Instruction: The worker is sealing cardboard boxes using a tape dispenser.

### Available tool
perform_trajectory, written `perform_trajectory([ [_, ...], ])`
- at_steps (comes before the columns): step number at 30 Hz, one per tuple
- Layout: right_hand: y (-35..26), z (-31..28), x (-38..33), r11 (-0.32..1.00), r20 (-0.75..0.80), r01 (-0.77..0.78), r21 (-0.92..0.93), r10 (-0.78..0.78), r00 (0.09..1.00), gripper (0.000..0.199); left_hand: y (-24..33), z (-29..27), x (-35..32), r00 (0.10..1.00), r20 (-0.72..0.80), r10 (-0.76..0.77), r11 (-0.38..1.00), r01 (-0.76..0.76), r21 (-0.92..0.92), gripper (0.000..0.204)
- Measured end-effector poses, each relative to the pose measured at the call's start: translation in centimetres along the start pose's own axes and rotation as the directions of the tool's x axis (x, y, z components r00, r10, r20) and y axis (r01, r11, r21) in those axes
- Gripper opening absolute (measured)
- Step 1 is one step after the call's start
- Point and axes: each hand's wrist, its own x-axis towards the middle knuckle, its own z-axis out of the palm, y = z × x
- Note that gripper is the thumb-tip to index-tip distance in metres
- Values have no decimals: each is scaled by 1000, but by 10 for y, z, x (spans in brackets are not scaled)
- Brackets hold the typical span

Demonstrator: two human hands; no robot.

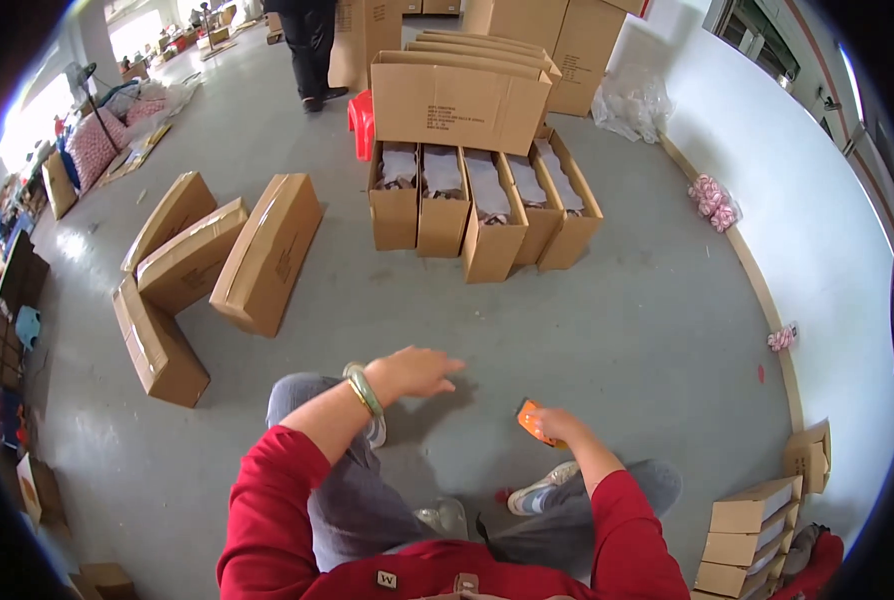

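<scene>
My left hand (pixel 416 374) hangs over the grey floor in front of my left knee, palm down. Its fingers are stretched out and hold nothing; bangles (pixel 364 389) circle that wrist. Lower and to the right, my right hand (pixel 561 426) is closed around an orange tool that looks like a tape dispenser (pixel 533 418). Part of the tool is hidden by the fingers. Farther off stand several tall open cartons (pixel 495 250) with grey-white sheets on top. At the left, several taped brown cartons (pixel 269 255) stand close together on the floor.
Flattened cartons (pixel 457 105) lean above the open ones, beside a red stool (pixel 363 125). A person (pixel 310 45) stands at the back. Along the right wall lie clear plastic (pixel 632 103) and pink-white bundles (pixel 712 202). Stacked small cartons (pixel 742 517) are near my right.
</scene>
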Motion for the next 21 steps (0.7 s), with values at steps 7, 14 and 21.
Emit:
perform_trajectory([
  [7, 101, 39, 74, 933, -278, -355, 63, 358, 892, 34, 46, 3, 3, 972, 140, 188, 966, -209, 155, 51],
  [14, 147, 62, 147, 717, -498, -463, 521, 696, 518, 36, 62, -9, 10, 952, 242, 188, 950, -239, 202, 60],
  [21, 125, 40, 187, 955, -706, -238, 179, 293, 645, 25, 39, -39, 47, 951, 261, 169, 985, -169, -21, 62],
])
